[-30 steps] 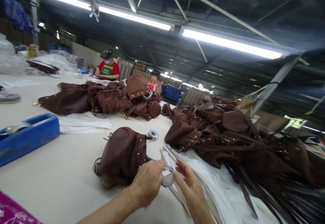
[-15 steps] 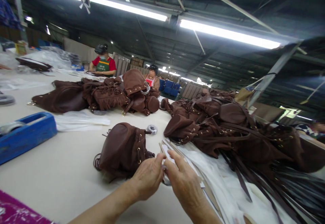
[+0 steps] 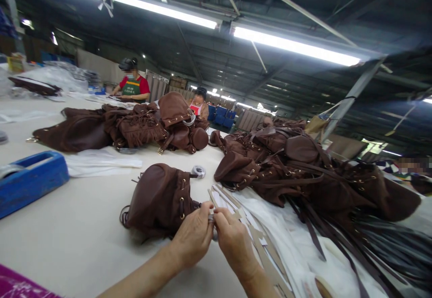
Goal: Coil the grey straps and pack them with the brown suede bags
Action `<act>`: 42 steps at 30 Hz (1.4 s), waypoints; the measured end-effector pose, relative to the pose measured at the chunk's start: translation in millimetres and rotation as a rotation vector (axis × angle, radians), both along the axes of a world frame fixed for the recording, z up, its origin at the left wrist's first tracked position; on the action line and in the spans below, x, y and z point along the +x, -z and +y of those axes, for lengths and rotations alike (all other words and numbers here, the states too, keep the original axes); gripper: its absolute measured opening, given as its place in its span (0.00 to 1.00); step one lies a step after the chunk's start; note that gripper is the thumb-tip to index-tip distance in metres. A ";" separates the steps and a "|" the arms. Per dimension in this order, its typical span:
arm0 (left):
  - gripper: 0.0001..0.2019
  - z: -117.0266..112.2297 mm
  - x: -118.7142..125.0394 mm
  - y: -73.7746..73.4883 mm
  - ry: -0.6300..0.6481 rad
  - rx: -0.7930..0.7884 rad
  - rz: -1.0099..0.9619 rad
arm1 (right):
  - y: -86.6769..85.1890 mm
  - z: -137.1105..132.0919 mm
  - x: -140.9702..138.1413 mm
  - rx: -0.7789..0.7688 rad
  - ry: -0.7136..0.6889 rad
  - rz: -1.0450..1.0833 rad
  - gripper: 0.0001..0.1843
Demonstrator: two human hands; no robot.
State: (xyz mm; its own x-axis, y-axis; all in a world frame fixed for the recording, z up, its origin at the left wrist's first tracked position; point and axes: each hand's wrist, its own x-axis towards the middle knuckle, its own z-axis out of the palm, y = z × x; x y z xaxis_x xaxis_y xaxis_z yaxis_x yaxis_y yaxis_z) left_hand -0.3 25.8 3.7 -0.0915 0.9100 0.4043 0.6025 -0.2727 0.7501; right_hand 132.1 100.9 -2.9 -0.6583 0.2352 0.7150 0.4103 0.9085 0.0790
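Note:
Close together at the right side of a brown drawstring bag [image 3: 153, 201], my left hand [image 3: 192, 235] and my right hand [image 3: 234, 239] both pinch a small whitish-grey wrapped piece [image 3: 211, 217]. The fingers cover most of it, so its exact kind is unclear. The bag lies on the pale table [image 3: 84, 235], its gold eyelets turned toward my hands. Just behind the bag is a ring-shaped bundle in whitish wrap [image 3: 199, 171]. Narrow card strips [image 3: 259, 239] lie under and beyond my right hand.
A blue tape dispenser [image 3: 40, 178] stands at left, near a magenta item [image 3: 20, 284]. Brown bags are heaped at the back [image 3: 135, 127] and right [image 3: 286, 163]. White sheets [image 3: 280, 221] and a tape roll [image 3: 319, 286] lie at right. Two co-workers are across the table.
My right hand's fingers, earlier more extended, have curled in and now pinch the small piece beside my left fingers. The whole view has shifted slightly.

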 end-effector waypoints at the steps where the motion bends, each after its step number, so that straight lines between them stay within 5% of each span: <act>1: 0.14 1.0 -2.5 -0.5 0.016 -0.049 -0.079 | 6.7 0.1 -0.7 0.007 0.009 0.021 0.14; 6: 0.13 4.3 -29.9 -4.9 0.319 -0.394 -0.634 | 19.7 -5.8 -5.0 0.032 -0.039 0.162 0.12; 13: 0.19 2.4 -60.7 -10.6 0.539 -0.561 -0.954 | -13.9 -6.5 -26.3 0.140 -0.135 0.196 0.13; 20: 0.19 9.8 -51.9 -2.4 0.350 -0.418 -0.963 | -22.7 11.9 -37.8 0.142 0.037 0.107 0.12; 28: 0.17 14.4 -45.4 -0.8 0.327 -0.278 -1.166 | -53.1 36.7 -46.1 0.181 -0.147 -0.132 0.14; 33: 0.18 19.1 -46.2 -0.2 0.242 -0.150 -1.151 | -63.3 48.9 -51.3 -0.021 -0.161 -0.275 0.10; 37: 0.19 23.1 -51.9 0.2 0.121 -0.059 -1.061 | -50.3 69.9 -28.7 -0.132 -0.123 -0.338 0.10; 42: 0.20 21.4 -58.3 -2.0 0.058 -0.016 -1.015 | -2.4 71.0 4.5 -0.200 -0.138 -0.519 0.05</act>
